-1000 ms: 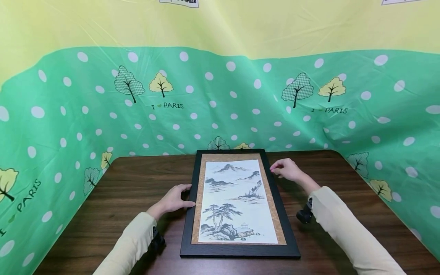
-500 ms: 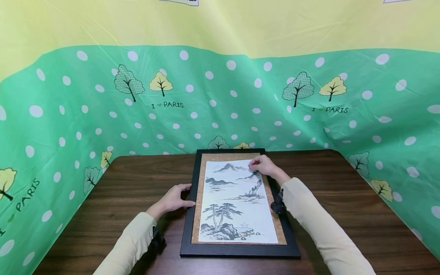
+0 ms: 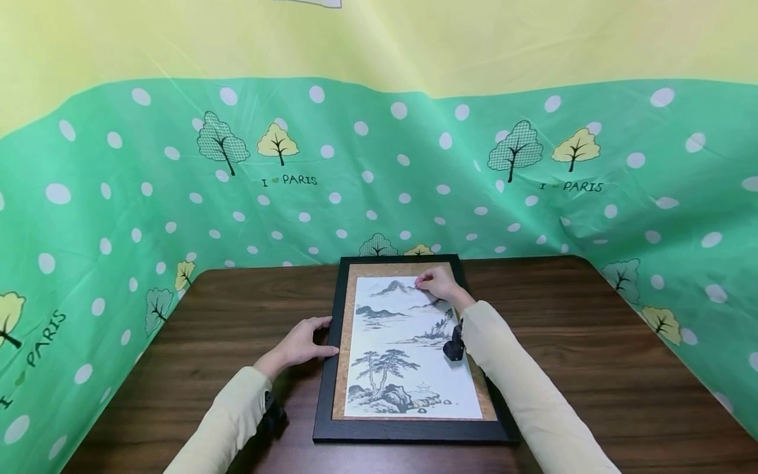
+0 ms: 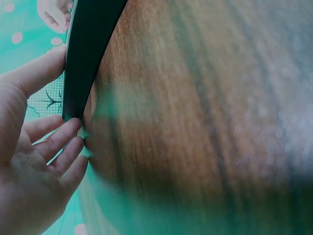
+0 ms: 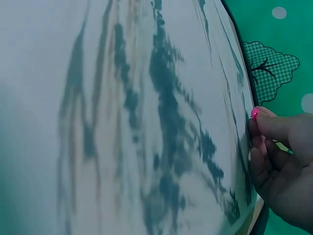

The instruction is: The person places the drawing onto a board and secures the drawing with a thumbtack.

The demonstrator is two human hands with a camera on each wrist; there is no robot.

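Note:
A black-framed cork board point(image 3: 414, 431) lies on the table with a white sheet of ink landscape art point(image 3: 379, 332) on its cork. My left hand point(image 3: 299, 342) rests against the frame's left side, thumb and fingertips touching the edge. In the left wrist view its fingers point(image 4: 58, 139) are extended beside the black frame point(image 4: 88, 54). Over the upper right part of the sheet, my right hand point(image 3: 439, 283) pinches a small pink push pin point(image 5: 255, 113) between thumb and forefinger. The pin's point is hidden, so I cannot tell whether it touches the paper.
Dark wood tabletop point(image 3: 551, 316) extends on both sides of the board. A green and yellow patterned cloth point(image 3: 414, 164) hangs behind and around the table. A black wrist camera point(image 3: 454, 343) on the right arm hangs over the sheet.
From outside the frame's right edge, my right hand has moved left over the upper part of the sheet, carrying the pink push pin. The left hand has stayed at the frame's left side.

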